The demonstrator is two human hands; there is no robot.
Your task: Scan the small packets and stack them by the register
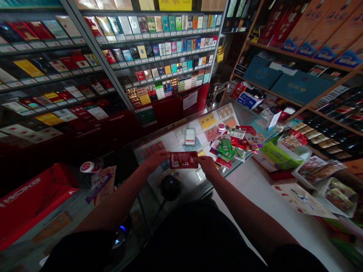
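Observation:
A dark red snack packet (183, 160) with a barcode and small white print is stretched between my two hands above the glass counter (198, 174). Its left end is pinched in my left hand (155, 160). My right hand (207, 165) grips the right end with thumb and fingers. Just below the packet sits a round black device (170, 187) with a small blue light and a cable. Beyond it on the glass lies a pale card-like item (190, 136), its details blurred out. Right of my right hand spreads a pile of colourful snack packets (227, 146).
Cigarette shelves (159, 41) line the wall ahead. A red box (34, 200) stands at the left, beside a white-and-red tub (87, 167). At the right are snack bins (295, 147) and a wooden shelf (283, 53) with boxes and bottles.

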